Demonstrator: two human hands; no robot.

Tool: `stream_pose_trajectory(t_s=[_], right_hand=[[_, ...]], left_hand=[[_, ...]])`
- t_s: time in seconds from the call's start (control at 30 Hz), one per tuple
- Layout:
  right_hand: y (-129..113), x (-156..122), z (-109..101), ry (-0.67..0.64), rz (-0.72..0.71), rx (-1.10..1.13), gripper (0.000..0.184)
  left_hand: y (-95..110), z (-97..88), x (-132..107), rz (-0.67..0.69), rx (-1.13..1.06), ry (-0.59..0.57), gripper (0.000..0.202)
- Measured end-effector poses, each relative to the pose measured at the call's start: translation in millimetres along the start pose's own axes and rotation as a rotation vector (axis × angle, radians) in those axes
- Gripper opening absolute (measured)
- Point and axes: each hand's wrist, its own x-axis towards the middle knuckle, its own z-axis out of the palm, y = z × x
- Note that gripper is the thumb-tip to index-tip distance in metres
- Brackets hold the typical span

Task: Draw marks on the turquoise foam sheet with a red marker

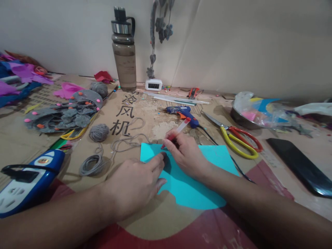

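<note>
A turquoise sheet of paper [197, 192] with a curved cutout along its near edge lies on the cardboard. My right hand [190, 154] is closed round a red pen [183, 125] with a pale barrel, its tip down at the far left part of the sheet. Flat on the left side of the paper rests my left hand [136, 185], fingers stretched towards the pen tip and holding nothing. Faint marks show on the sheet between the hands. Grey yarn [92, 165] lies loosely coiled left of my left hand, with a ball of yarn [99, 132] behind it.
Behind the paper lies a blue glue gun [185, 112], its cord passing under the sheet. Scissors [240, 140] and a black phone [298, 166] are at right. A power strip [31, 183] sits at left. A water bottle [124, 58] and small clock [154, 84] stand by the wall.
</note>
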Motion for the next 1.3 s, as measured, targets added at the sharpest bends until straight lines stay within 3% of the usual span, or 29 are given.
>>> stream_pose_trajectory(t_s=[0.67,0.93,1.3], right_hand=[[1,0,0,-0.035,-0.011,0.06,0.018],[2,0,-5,0.241,-0.035,0.3,0.017],[9,-24,-19,0.117,-0.108,0.028,0.017]], left_hand=[[-1,1.4,1,0.005,0.018,0.004,0.043],[-2,0.0,-1,-0.029,-0.011,0.014,0.045],[-2,-5.9,0,-0.043,-0.009,0.089,0.046]])
